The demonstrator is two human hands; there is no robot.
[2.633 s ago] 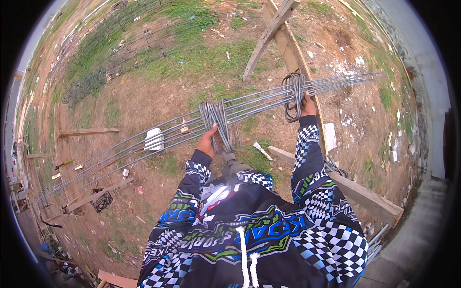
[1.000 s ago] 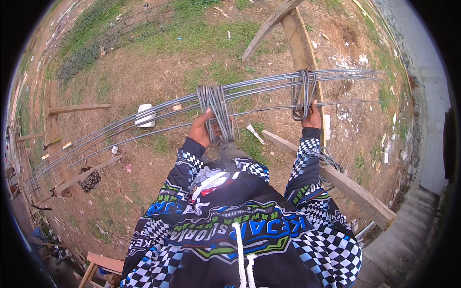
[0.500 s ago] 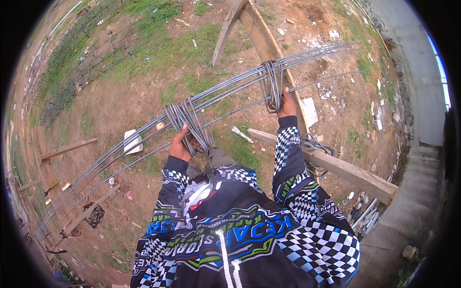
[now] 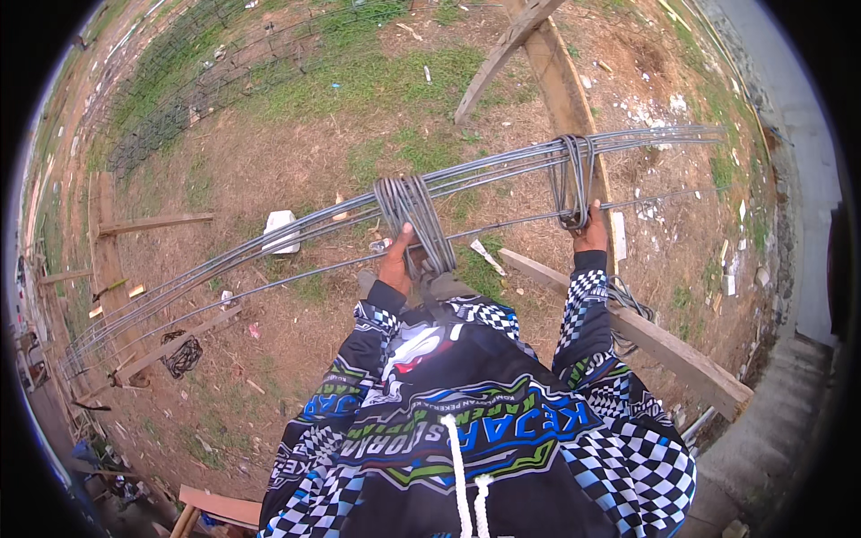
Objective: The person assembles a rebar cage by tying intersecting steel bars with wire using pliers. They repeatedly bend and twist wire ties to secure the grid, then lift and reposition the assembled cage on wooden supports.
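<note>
Several long grey steel bars [image 4: 332, 218] stretch across in front of me, from far left to right. Around them hang two bunches of bent wire stirrups, a thick one [image 4: 414, 211] near the middle and a thinner one [image 4: 571, 175] to the right. My left hand [image 4: 395, 262] is closed on the lower part of the thick bunch, thumb on the near side. Closed at the bottom of the thinner bunch, beside the lowest bar, is my right hand [image 4: 590, 235]. The fingers of both hands are partly hidden.
A wooden plank frame [image 4: 560, 81] stands beyond the bars at right. A timber beam [image 4: 682, 357] with coiled stirrups [image 4: 628, 300] lies near my right arm. Left are a timber frame [image 4: 161, 224], dark wire bundle [image 4: 182, 354] and white container [image 4: 282, 232]. Concrete steps [image 4: 780, 403] edge the right.
The bars, stirrups and both hands sit further right in the view, and the bars' right end is lower. The ground has shifted right too. Both hands keep hold of the same bunches.
</note>
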